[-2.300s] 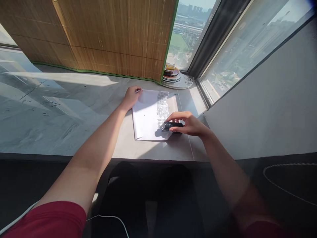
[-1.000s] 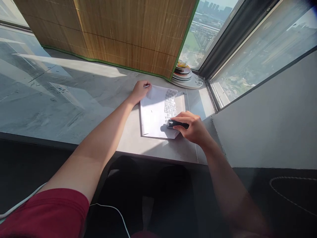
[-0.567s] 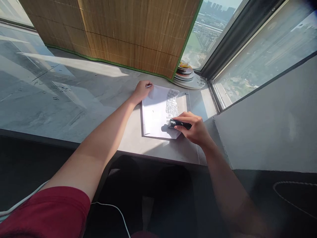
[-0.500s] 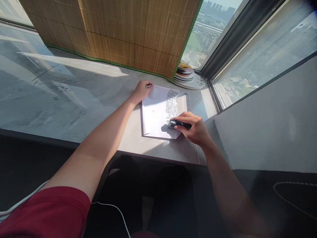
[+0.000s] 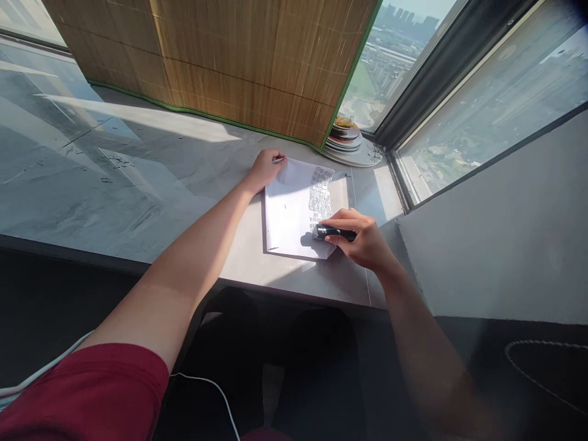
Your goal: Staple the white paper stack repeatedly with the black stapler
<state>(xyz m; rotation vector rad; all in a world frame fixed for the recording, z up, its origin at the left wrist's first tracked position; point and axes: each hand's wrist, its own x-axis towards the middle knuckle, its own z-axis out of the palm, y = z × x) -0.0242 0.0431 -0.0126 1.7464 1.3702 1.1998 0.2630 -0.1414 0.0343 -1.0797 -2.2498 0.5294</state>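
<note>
A grey marble-look stone ledge [image 5: 114, 177] runs beneath a tan bamboo blind [image 5: 248, 61] edged in green. In the far corner — a stack of round plates [image 5: 351, 146] beside a glass window [image 5: 482, 86] showing a city. A thin white cable [image 5: 197, 378] trails below.

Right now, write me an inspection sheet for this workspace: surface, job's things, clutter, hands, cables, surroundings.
Surface: grey stone sill, part sunlit, part shaded.
Job's things: sheet of paper lying flat, with a column of dark print along its right side; black device at the near end of that column.
Clutter: stack of plates in the sill's far corner.
Hands: left hand curled on the sheet's far left corner, grip unclear; right hand closed around the black device.
Cables: white cable across the lap, below the sill.
Surroundings: bamboo mat against the glass; window showing a city; grey wall on the right.
</note>
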